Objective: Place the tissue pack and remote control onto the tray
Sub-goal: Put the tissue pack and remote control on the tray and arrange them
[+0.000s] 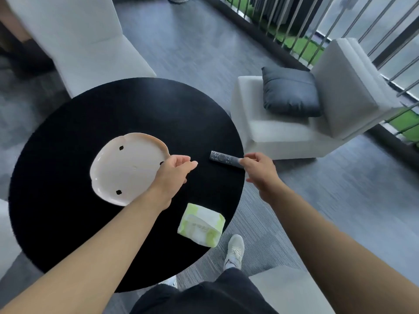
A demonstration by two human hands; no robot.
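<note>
**Right hand closing on the remote, tray still bare**

Nearest me, one tissue pack (201, 225) lies flat by the near-right rim of the table (68, 223), untouched and well clear of both hands. I count one of it, green and white, soft-sided, so I expect it to squash a little when picked up.

Further out, my left hand (173, 175) hovers over the right edge of the tray (118, 168), fingers loosely curled, gripping nothing. The tray is a single pale, scalloped dish on the left half of the table, with nothing on it; three small dark marks show on its face.

My right hand (258, 168) is at the near end of the one remote (223, 158), fingertips pinching or just touching that end; the blur stops me saying whether the grip is fully closed. The remote lies flat on the table near its right rim, buttons up, well apart from the tray.

As I judge it, the step in hand is picking up the remote. To do it well I would take it across its width rather than by the very tip, so it does not swing or slip, lift it straight up clear of the rim, then carry it left and set it flat toward one side of the tray, leaving room for the pack. The left hand is well placed to steady the tray

Beyond the table stand two pale seats, one with a dark cushion (291, 91)
</note>
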